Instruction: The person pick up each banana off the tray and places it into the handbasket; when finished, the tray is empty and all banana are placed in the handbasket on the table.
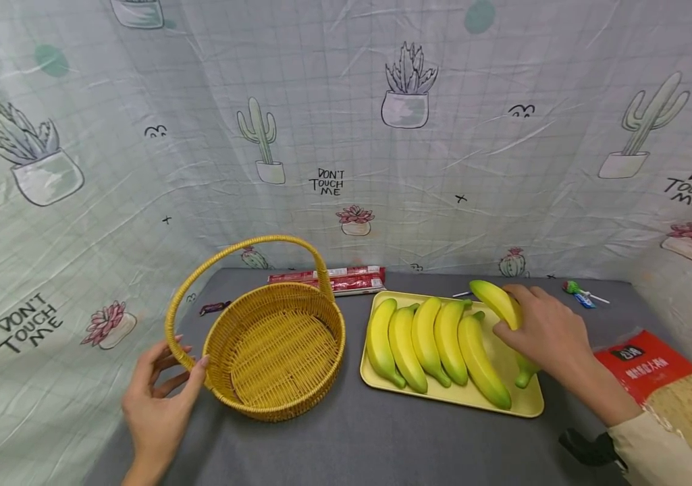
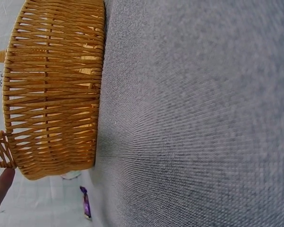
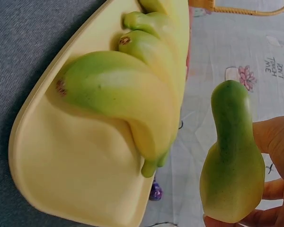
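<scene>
My right hand (image 1: 546,329) grips a yellow-green banana (image 1: 494,301) above the right end of a pale yellow tray (image 1: 524,405). In the right wrist view the held banana (image 3: 232,165) points one end at the camera, fingers and thumb round it. Several more bananas (image 1: 424,337) lie side by side in the tray, filling its left and middle. At the left, a yellow wicker basket (image 1: 273,412) stands upright with nothing inside. My left hand (image 1: 160,398) holds the foot of its arched handle (image 1: 178,290) between thumb and fingers; the left wrist view catches only fingertips (image 2: 2,187) there.
Red packets (image 1: 358,280) lie behind the basket, and a small purple-wrapped sweet (image 1: 215,308) is to its left. Lollipops (image 1: 582,291) rest at the back right. A red bag (image 1: 668,378) with pale contents is beside my right forearm. A printed curtain encloses the grey table.
</scene>
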A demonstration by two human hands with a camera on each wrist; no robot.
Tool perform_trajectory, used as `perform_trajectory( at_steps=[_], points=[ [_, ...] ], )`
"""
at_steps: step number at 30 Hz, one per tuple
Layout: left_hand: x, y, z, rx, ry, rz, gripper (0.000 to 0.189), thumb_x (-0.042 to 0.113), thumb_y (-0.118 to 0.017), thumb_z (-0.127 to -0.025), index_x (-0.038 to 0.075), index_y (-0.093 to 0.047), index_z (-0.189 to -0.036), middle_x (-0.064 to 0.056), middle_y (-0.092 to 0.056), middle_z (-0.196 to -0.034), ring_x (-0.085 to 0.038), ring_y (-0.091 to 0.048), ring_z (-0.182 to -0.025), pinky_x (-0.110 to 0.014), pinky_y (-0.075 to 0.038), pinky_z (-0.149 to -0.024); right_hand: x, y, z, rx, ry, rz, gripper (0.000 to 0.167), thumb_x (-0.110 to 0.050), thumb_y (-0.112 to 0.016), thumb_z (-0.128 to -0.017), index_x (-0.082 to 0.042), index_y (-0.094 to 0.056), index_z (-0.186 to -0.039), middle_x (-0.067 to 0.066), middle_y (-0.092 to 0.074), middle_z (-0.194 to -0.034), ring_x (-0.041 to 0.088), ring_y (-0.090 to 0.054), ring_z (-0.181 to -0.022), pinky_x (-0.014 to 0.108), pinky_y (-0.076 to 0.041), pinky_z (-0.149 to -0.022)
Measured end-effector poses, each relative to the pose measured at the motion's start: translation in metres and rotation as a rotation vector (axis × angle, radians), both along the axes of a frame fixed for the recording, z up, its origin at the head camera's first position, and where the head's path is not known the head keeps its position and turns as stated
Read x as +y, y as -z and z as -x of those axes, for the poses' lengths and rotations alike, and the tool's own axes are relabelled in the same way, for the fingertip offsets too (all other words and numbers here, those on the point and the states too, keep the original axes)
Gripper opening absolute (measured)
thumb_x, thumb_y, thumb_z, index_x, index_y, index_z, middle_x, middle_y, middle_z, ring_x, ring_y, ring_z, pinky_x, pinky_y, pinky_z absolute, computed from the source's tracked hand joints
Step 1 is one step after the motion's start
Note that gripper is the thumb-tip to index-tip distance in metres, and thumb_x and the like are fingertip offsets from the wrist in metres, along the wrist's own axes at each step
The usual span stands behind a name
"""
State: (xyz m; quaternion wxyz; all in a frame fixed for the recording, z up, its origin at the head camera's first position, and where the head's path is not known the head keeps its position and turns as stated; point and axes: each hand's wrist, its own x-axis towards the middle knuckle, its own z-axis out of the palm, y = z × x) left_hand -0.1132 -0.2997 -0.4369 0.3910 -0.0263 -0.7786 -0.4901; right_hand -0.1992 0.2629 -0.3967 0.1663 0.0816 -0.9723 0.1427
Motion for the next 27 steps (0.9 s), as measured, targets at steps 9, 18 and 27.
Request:
perform_trajectory(
  at_steps=[9, 18, 27],
  points=[
    [0.005, -0.007, 0.000, 0.034, 0.014, 0.009, 0.059, -0.018, -0.084, -0.080, -0.002, -0.069, -0.134, -0.012, -0.070, -0.116, -0.018, -0.070, -0.101, -0.019, -0.062, -0.074, -0.010, -0.009, -0.002, -0.024, -0.044, 0.000, 0.057, -0.027, -0.074, -0.084, -0.003, -0.064, -0.135, 0.019, -0.065, -0.103, 0.023, -0.050, -0.063, 0.036, -0.040, -0.042],
    [-0.003, 0.004, 0.003, 0.027, 0.007, 0.003, 0.061, -0.020, -0.085, -0.078, -0.003, -0.069, -0.133, -0.014, -0.070, -0.115, -0.018, -0.070, -0.100, -0.020, -0.062, -0.072, -0.026, -0.016, -0.003, 0.031, -0.100, 0.000, 0.057, -0.025, -0.074, -0.083, -0.004, -0.065, -0.136, 0.022, -0.067, -0.115, 0.026, -0.057, -0.069, 0.037, -0.044, -0.042],
    [-0.001, 0.000, 0.001, 0.015, 0.039, -0.047, 0.061, -0.018, -0.085, -0.079, 0.000, -0.069, -0.135, -0.008, -0.070, -0.116, -0.021, -0.070, -0.101, -0.022, -0.063, -0.074, -0.046, -0.024, -0.002, 0.061, -0.145, 0.009, 0.054, -0.025, -0.074, -0.085, -0.007, -0.067, -0.135, 0.014, -0.066, -0.106, 0.022, -0.052, -0.066, 0.033, -0.042, -0.042]
  ],
)
